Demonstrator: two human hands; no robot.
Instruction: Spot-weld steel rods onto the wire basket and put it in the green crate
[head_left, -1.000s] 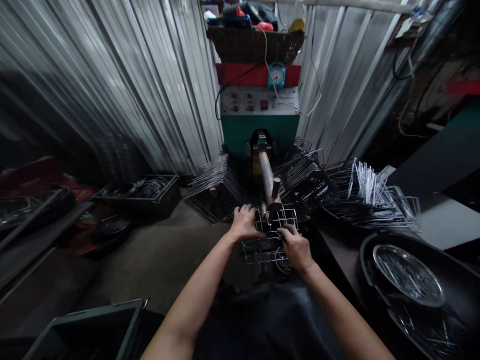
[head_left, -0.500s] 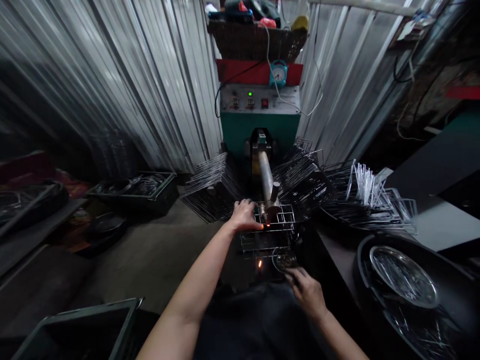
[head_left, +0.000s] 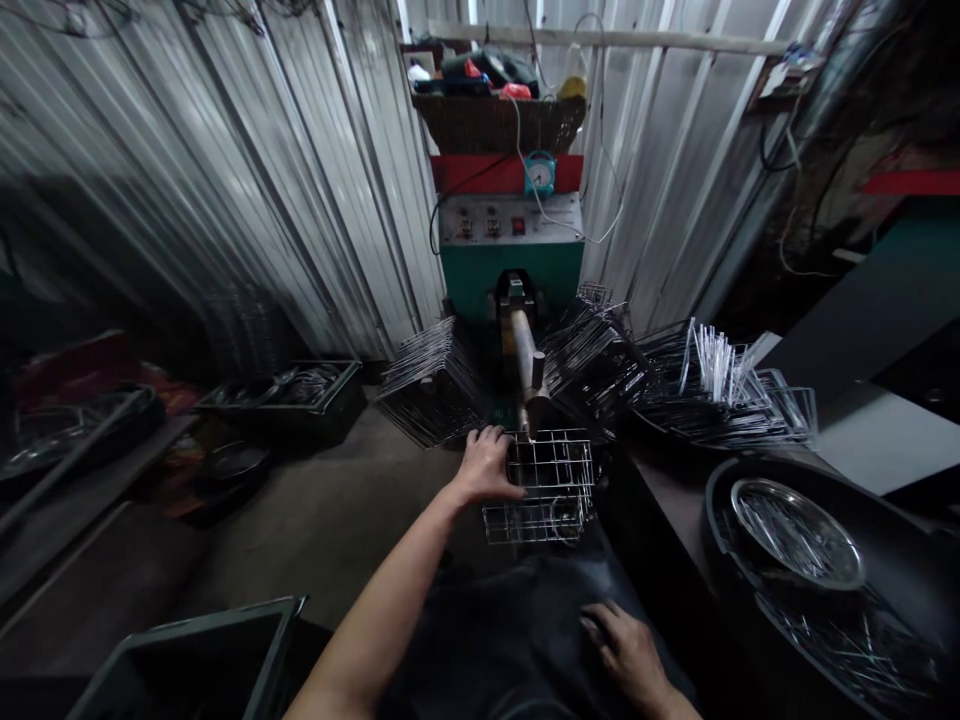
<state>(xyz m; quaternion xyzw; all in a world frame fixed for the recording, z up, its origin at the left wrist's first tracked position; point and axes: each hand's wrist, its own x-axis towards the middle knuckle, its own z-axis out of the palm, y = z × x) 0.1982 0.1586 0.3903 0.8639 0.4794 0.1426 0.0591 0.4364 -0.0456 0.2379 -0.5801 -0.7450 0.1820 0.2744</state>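
My left hand (head_left: 486, 466) grips the left side of a wire basket (head_left: 551, 462), its thumb toward me and its fingers over the far edge. The basket's grid of thin metal rods sits under the electrode tip of a spot welder's arm (head_left: 525, 350). Lower down, a round dish (head_left: 564, 515) shows partly through the wires. My right hand (head_left: 624, 645) is over my dark apron (head_left: 517, 620), apart from the basket. Its fingers are curled together, and whatever may be between them is too small to make out.
Stacked wire panels (head_left: 435, 385) flank the welder at left, with more wire frames (head_left: 600, 360) at right. On the right, a black tub (head_left: 724, 490) carries a metal bowl (head_left: 799, 530) of short rods. Green crates (head_left: 330, 400) stand on the left floor.
My right hand has drawn back from the round dish toward my lap. The basket's grid has shifted toward me under the electrode. The orange glow and spark are gone, and the green lamp is off.
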